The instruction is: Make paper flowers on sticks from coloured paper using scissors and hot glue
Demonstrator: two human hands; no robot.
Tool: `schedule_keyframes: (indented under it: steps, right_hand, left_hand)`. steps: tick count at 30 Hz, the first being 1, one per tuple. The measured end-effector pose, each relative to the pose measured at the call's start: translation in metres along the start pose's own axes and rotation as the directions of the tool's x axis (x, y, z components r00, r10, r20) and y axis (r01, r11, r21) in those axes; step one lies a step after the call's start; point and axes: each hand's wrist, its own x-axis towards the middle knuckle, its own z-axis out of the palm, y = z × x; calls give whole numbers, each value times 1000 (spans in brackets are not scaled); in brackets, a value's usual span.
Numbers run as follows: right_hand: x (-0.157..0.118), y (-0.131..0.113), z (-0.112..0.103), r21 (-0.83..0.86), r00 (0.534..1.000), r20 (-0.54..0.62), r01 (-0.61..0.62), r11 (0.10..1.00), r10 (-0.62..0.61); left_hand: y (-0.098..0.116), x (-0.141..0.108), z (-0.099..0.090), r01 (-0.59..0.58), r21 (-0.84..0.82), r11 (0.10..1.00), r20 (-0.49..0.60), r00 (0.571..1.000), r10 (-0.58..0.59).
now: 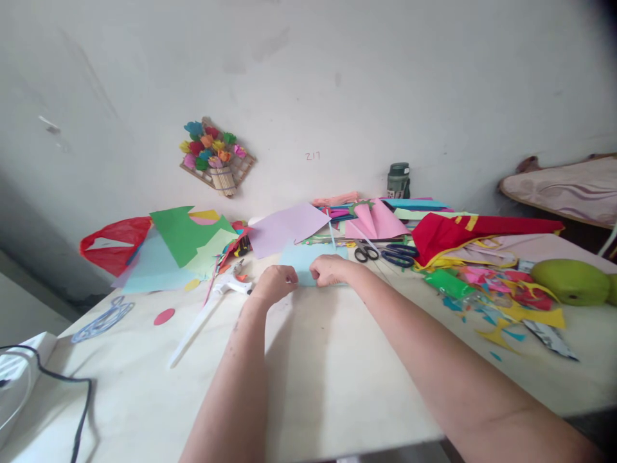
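Note:
A sheet of light blue paper (pixel 306 256) lies flat on the table in front of me. At its near left corner my left hand (pixel 278 283) is closed, fingers curled on the paper's edge. My right hand (pixel 330 269) rests over the sheet's near right part, its fingers bent and pressed together on the near edge. The fingertips of both hands are partly hidden. Just left of my left hand lies a white hot glue gun (pixel 231 283) with a long white glue stick (pixel 193 334). Black-handled scissors (pixel 366 253) lie beyond my right hand.
Coloured sheets, including green paper (pixel 180 231) and lilac paper (pixel 289 228), spread along the back. Paper scraps (pixel 501 315) and a green rounded object (pixel 571 281) sit right. A bottle (pixel 398 180) stands by the wall. A power strip (pixel 29 360) with a cable is at left.

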Motion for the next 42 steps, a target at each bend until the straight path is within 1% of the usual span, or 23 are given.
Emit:
schedule_keyframes:
  steps: [2, 5, 8, 10, 13, 15, 17, 21, 25, 28, 31, 33, 36, 39, 42]
  right_hand:
    - [2, -2, 3, -6, 999, -45, 13, 1000, -13]
    - [5, -4, 7, -17, 994, -105, 17, 1000, -19]
    - [6, -3, 7, 4, 994, -110, 13, 1000, -12]
    - [5, 1, 5, 56, 997, -73, 7, 998, -3]
    - [3, 13, 2, 200, 999, 41, -1, 980, -8]
    - [1, 21, 3, 307, 990, 138, -30, 951, -13]
    - [1, 27, 6, 375, 979, 204, -72, 924, -6]
    - [2, 32, 10, 425, 971, 240, -112, 898, 7]
    - [2, 31, 10, 457, 961, 277, -144, 878, 13]
    - [0, 29, 8, 466, 953, 303, -170, 868, 23]
    - [-3, 28, 5, 451, 947, 318, -182, 874, 33]
    - [-6, 30, 6, 445, 953, 302, -170, 879, 32]
    - [-11, 34, 10, 416, 980, 196, -114, 902, 34]
    - [-17, 36, 15, 386, 996, 80, -74, 920, 46]
    - [-23, 34, 17, 368, 995, 47, -98, 925, 86]
  left_hand:
    - [2, -1, -1, -10, 25, 1000, -4, 1000, 10]
    - [5, -2, -1, 8, 44, 999, -13, 1000, -8]
    - [6, -2, -1, 25, 58, 998, -28, 999, -23]
    - [5, -2, 0, 24, 52, 998, -32, 999, -23]
    - [-1, -1, 4, 14, 8, 1000, -29, 999, -14]
    - [-6, 1, 7, 6, -50, 999, -29, 1000, -8]
    - [-11, 3, 11, -5, -128, 992, -26, 1000, 2]
    - [-14, 6, 19, -17, -256, 967, -28, 1000, 10]
    - [-14, 10, 26, -23, -331, 943, -31, 999, 13]
    - [-15, 13, 28, -31, -334, 942, -23, 999, 25]
    - [-15, 15, 28, -19, -302, 953, -10, 1000, 16]
    - [-13, 15, 27, 5, -273, 962, -1, 1000, -5]
    - [-8, 15, 24, 3, -219, 976, 7, 1000, -1]
    - [-1, 14, 22, -74, -147, 986, -7, 997, 74]
    - [4, 15, 23, -147, -110, 983, -19, 989, 145]
